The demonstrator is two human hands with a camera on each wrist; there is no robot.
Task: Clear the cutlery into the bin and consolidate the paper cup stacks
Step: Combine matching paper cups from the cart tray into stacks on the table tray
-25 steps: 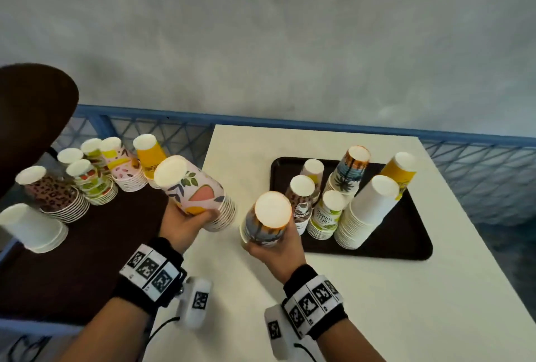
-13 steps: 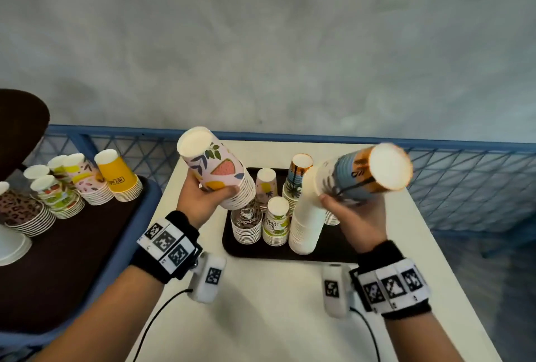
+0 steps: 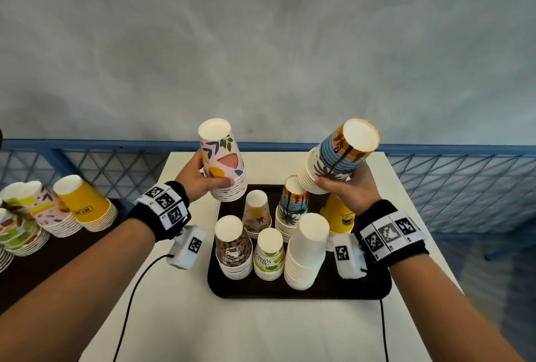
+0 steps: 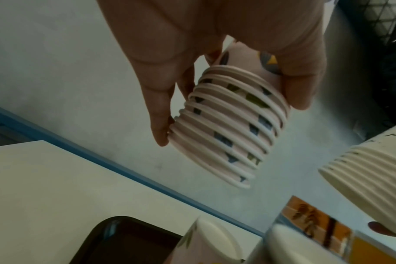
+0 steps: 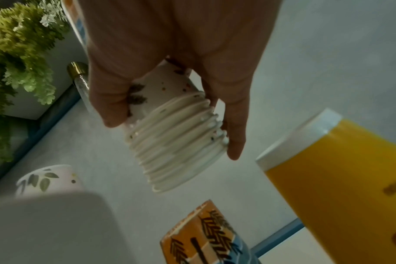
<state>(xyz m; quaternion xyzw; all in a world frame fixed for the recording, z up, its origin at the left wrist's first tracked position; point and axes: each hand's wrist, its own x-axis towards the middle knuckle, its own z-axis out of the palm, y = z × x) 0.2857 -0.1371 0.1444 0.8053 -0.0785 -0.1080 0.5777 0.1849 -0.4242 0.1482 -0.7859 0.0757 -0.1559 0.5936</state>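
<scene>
My left hand (image 3: 203,177) grips a pink fruit-print cup stack (image 3: 223,163) (image 4: 233,125), held upside down in the air above the far left corner of the black tray (image 3: 290,292). My right hand (image 3: 345,187) grips a palm-print cup stack (image 3: 336,158) (image 5: 176,141), tilted to the right above a matching palm-print stack (image 3: 291,208) on the tray. Also on the tray stand a small pink stack (image 3: 256,212), a leopard-print stack (image 3: 233,248), a green-label stack (image 3: 269,254), a plain white stack (image 3: 307,251) and a yellow stack (image 3: 338,213). No cutlery is visible.
The tray lies on a white table (image 3: 261,329). To the left, a dark surface (image 3: 43,269) holds a yellow cup stack (image 3: 87,208) and several patterned stacks (image 3: 37,216). A blue mesh railing (image 3: 464,182) runs behind both. Cables trail from the wrist cameras.
Both hands carried their stacks from beside the tray up and over it. The palm-print stack moved right and up; the pink stack rose over the tray's far left corner.
</scene>
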